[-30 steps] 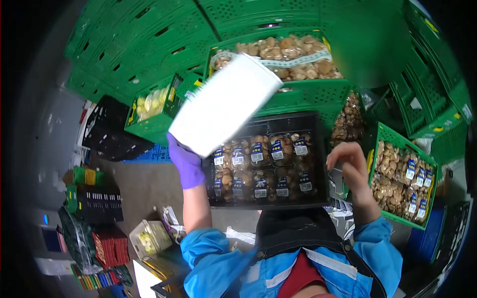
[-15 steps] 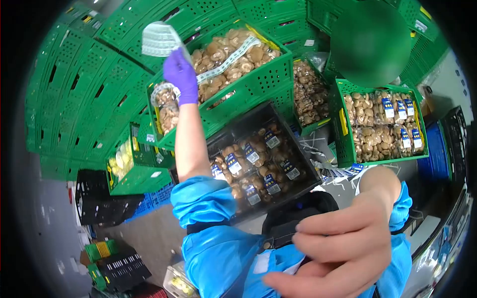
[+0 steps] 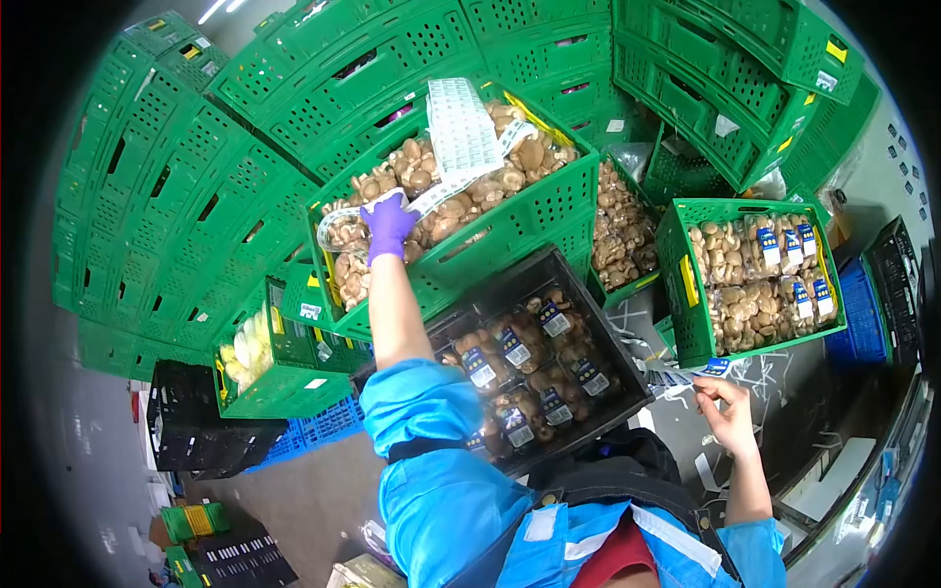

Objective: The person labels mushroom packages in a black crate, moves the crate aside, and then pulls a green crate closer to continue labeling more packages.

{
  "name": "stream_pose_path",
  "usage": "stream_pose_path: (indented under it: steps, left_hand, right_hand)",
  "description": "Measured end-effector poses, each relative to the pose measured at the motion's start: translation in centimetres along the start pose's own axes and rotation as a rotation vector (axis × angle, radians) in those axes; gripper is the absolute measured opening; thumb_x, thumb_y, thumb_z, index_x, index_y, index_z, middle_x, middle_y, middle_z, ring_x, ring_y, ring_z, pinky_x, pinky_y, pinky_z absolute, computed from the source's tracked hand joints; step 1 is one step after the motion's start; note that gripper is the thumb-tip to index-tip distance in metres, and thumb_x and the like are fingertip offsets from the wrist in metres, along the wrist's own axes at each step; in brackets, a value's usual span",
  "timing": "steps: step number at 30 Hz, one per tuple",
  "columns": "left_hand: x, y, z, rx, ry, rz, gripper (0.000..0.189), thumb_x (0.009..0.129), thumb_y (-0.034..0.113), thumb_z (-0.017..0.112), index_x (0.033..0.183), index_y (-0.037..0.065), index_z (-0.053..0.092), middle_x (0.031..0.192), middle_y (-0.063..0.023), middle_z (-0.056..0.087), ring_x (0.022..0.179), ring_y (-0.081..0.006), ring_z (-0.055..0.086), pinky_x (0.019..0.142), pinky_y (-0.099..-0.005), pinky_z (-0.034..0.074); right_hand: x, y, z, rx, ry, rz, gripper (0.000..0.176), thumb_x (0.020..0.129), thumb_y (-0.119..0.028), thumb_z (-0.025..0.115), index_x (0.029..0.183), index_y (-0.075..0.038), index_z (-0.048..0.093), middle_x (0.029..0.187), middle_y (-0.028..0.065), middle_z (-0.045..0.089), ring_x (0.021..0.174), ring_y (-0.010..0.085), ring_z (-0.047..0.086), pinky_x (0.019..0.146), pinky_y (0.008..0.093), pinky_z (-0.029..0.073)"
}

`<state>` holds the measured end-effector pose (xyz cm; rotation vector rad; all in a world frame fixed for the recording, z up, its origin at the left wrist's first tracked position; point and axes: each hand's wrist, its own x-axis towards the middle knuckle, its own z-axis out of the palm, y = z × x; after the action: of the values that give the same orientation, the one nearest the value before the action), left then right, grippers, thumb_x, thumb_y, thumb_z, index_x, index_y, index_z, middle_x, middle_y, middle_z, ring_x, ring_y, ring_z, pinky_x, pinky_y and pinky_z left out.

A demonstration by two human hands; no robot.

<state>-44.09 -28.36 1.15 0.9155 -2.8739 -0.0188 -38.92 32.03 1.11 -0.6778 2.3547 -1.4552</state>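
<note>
My left hand (image 3: 389,225), in a purple glove, is over the left part of a green crate (image 3: 520,220) of loose brown mushrooms (image 3: 412,165). Its fingers are curled onto a white strip of labels (image 3: 427,200) that runs across the mushrooms. A white sheet of labels (image 3: 463,127) lies over the crate's middle, beside that hand. My bare right hand (image 3: 727,419) is at the right, thumb and finger bent together at the edge of some blue-and-white labels (image 3: 676,376). What its fingertips hold is too small to make out.
A black crate (image 3: 613,338) with labelled mushroom packs (image 3: 515,345) stands before me. At right is a green crate (image 3: 686,328) of packed mushrooms. Another crate of mushrooms (image 3: 619,235) sits between. Stacked green crates (image 3: 265,147) wall the back and left. Pale produce (image 3: 250,348) lies lower left.
My left hand has come down from holding the label sheet aloft to the strip; the sheet now lies on the mushrooms. My right hand has moved from close to the camera out to the blue-and-white labels.
</note>
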Motion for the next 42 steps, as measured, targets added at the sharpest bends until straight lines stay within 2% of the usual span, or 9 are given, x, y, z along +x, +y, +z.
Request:
stream_pose_path:
  steps: [6, 9, 13, 21, 23, 29, 32, 36, 42]
  left_hand:
    - [-7.4, -1.8, -7.5, -0.445, 0.036, 0.275, 0.025, 0.071, 0.017, 0.066, 0.094, 0.008, 0.066, 0.084, -0.0137, 0.066, 0.078, -0.0236, 0.064, 0.07, -0.0324, 0.049]
    - [-17.5, -0.4, -14.8, -0.301, 0.058, 0.357, 0.025, 0.072, 0.014, 0.068, 0.096, 0.01, 0.064, 0.087, -0.0094, 0.066, 0.08, -0.0252, 0.061, 0.103, -0.0447, 0.027]
    - [-32.1, 0.5, -21.1, -0.216, 0.106, 0.307, 0.034, 0.066, 0.006, 0.069, 0.1, 0.011, 0.065, 0.068, -0.0068, 0.056, 0.067, -0.0233, 0.052, 0.098, -0.0433, 0.034]
    - [-58.4, 7.4, -24.9, -0.261, 0.131, -0.469, 0.031, 0.063, 0.01, 0.072, 0.092, 0.006, 0.067, 0.079, -0.0098, 0.065, 0.086, -0.0294, 0.057, 0.088, -0.0417, 0.042]
    - [-64.3, 9.5, -25.6, -0.472, 0.096, -0.696, 0.03, 0.065, 0.004, 0.07, 0.094, 0.002, 0.066, 0.084, -0.0125, 0.066, 0.091, -0.0241, 0.058, 0.082, -0.0338, 0.045]
    - [-73.4, 9.6, -20.4, -1.017, -0.165, -1.259, 0.065, 0.066, 0.004, 0.069, 0.126, 0.0, 0.045, 0.119, -0.0114, 0.056, 0.107, -0.0173, 0.054, 0.091, -0.0296, 0.041]
    - [-67.4, 11.3, -12.7, -1.34, -0.108, -1.029, 0.077, 0.065, 0.009, 0.073, 0.132, -0.001, 0.037, 0.133, -0.0121, 0.041, 0.125, -0.0202, 0.035, 0.101, -0.0323, 0.03]
    - [-62.0, 12.4, -4.1, -1.73, -0.042, -0.891, 0.048, 0.076, 0.011, 0.066, 0.12, 0.0, 0.05, 0.115, -0.0051, 0.055, 0.103, -0.0127, 0.05, 0.089, -0.0286, 0.04]
    - [-66.3, 7.9, -2.0, -1.694, -0.234, -1.019, 0.03, 0.08, 0.015, 0.061, 0.106, 0.0, 0.061, 0.091, -0.0092, 0.064, 0.079, -0.0154, 0.06, 0.074, -0.0268, 0.047]
  right_hand:
    - [3.5, -1.4, 2.7, 0.179, -0.147, -0.058, 0.022, 0.08, 0.004, 0.057, 0.101, -0.001, 0.061, 0.073, 0.0055, 0.063, 0.064, 0.0095, 0.06, 0.058, 0.0234, 0.048]
    - [5.9, -1.7, 5.2, 0.388, -0.393, 0.002, 0.025, 0.081, 0.001, 0.058, 0.106, -0.002, 0.059, 0.08, 0.0051, 0.063, 0.073, 0.0106, 0.061, 0.064, 0.0236, 0.049]
    - [8.8, -2.1, 11.8, 0.752, -0.885, 0.13, 0.057, 0.084, -0.01, 0.059, 0.134, -0.008, 0.032, 0.118, 0.01, 0.051, 0.108, 0.0173, 0.051, 0.087, 0.0302, 0.043]
    - [3.5, -7.0, 27.4, 1.356, -1.623, 0.343, 0.073, 0.09, -0.025, 0.051, 0.142, -0.01, 0.002, 0.138, 0.0131, 0.034, 0.128, 0.0261, 0.032, 0.102, 0.0439, 0.029]
    - [0.9, -8.6, 27.3, 1.573, -1.655, 0.378, 0.058, 0.09, -0.022, 0.048, 0.14, -0.009, 0.021, 0.127, 0.0151, 0.046, 0.115, 0.0289, 0.048, 0.097, 0.0447, 0.035]
    - [-4.8, -8.2, 24.0, 0.786, -1.931, 0.262, 0.039, 0.093, -0.023, 0.044, 0.127, -0.004, 0.044, 0.108, 0.0087, 0.061, 0.103, 0.0166, 0.054, 0.089, 0.0298, 0.04]
    - [-8.3, -5.6, 24.9, 0.786, -1.924, 0.044, 0.033, 0.094, -0.022, 0.046, 0.119, -0.001, 0.052, 0.102, 0.0085, 0.062, 0.097, 0.0143, 0.056, 0.084, 0.0277, 0.043]
    - [-8.6, -5.3, 26.6, 0.717, -1.774, -0.285, 0.029, 0.092, -0.014, 0.048, 0.116, 0.002, 0.053, 0.097, 0.0089, 0.063, 0.092, 0.0146, 0.058, 0.082, 0.0274, 0.045]
    - [-4.7, -2.5, 29.2, 0.162, -1.888, -0.031, 0.033, 0.085, -0.022, 0.061, 0.109, -0.001, 0.056, 0.089, 0.0085, 0.062, 0.075, 0.012, 0.06, 0.064, 0.0242, 0.05]
